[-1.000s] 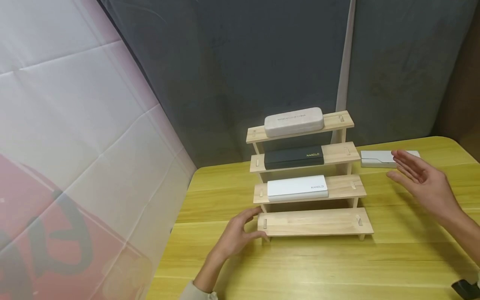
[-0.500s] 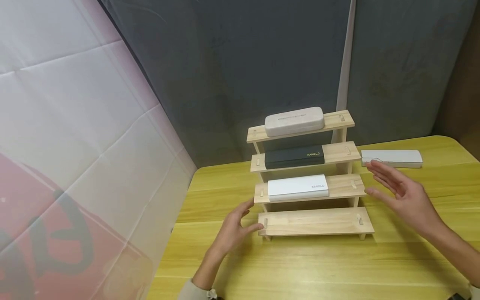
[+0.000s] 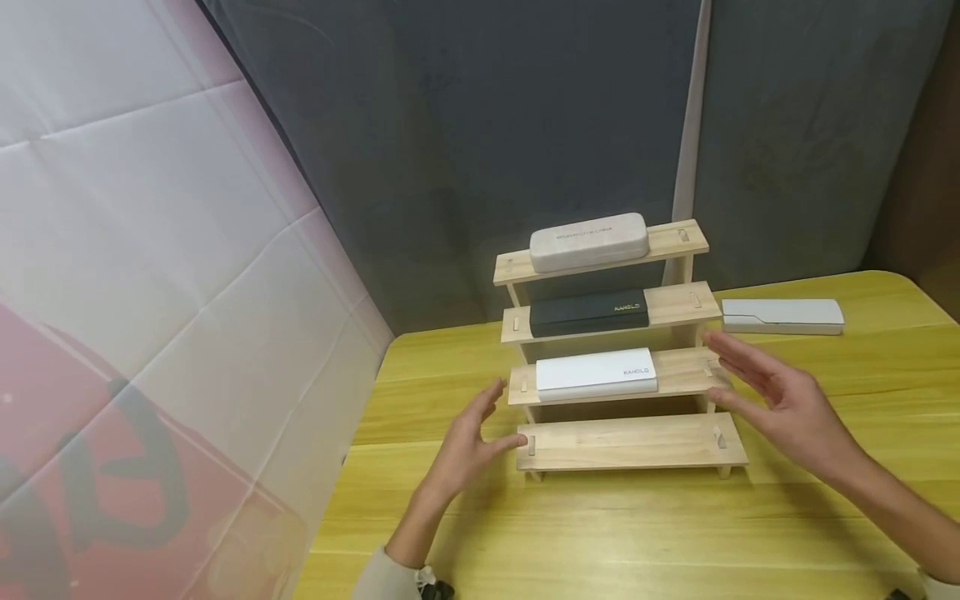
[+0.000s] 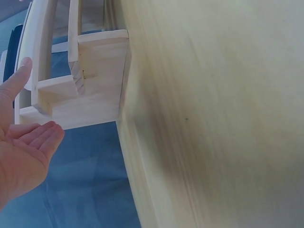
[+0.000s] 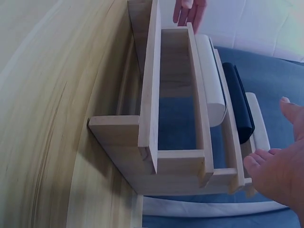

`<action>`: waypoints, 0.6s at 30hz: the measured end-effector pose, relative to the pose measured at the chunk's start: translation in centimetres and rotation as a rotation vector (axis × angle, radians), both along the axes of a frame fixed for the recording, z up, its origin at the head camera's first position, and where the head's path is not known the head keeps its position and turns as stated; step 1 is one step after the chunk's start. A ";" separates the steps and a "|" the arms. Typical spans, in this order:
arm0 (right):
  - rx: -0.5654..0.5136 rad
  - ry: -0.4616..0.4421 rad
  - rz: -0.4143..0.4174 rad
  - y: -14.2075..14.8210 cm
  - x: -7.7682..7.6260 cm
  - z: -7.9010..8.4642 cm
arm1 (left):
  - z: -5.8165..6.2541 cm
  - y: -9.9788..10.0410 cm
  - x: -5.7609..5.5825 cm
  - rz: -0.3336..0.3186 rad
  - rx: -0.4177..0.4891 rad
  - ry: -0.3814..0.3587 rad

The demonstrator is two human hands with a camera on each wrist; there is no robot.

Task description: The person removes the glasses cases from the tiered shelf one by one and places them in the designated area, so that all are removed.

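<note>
A stepped wooden stand (image 3: 622,442) rises in tiers on the table. A pale eyeglass case (image 3: 588,243) lies on its top step, a black case (image 3: 588,313) below that, and a white case (image 3: 596,375) on the third step. The lowest step holds nothing. My left hand (image 3: 465,450) is beside the stand's left end, thumb near the lowest step, fingers extended. On the other side my right hand (image 3: 787,408) is held with straight fingers near the third step's right end. Whether either hand touches the wood, I cannot tell. Both wrist views show the palms holding nothing.
Another white case (image 3: 783,317) lies on the yellow wood-grain table (image 3: 615,533), right of the stand. A dark grey curtain (image 3: 480,150) hangs behind the table, and a pale printed panel (image 3: 180,250) stands along the left.
My right hand has moved left from near the loose white case to the stand's right end. The left hand has shifted slightly up along the left end. The cases stay in place.
</note>
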State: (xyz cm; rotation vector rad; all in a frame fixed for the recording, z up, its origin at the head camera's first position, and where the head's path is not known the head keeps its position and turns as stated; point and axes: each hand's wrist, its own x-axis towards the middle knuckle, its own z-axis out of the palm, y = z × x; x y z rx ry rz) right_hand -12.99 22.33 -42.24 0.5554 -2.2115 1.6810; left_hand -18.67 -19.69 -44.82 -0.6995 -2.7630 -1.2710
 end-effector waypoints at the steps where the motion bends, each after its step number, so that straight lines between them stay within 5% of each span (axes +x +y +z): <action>1: 0.004 -0.003 0.006 -0.1 0.0 0.1 | 0.0 0.0 0.0 0.000 0.000 0.001; 18: 0.079 -0.019 0.051 -2.0 -0.6 0.4 | 0.6 1.3 -1.3 -0.018 0.085 -0.010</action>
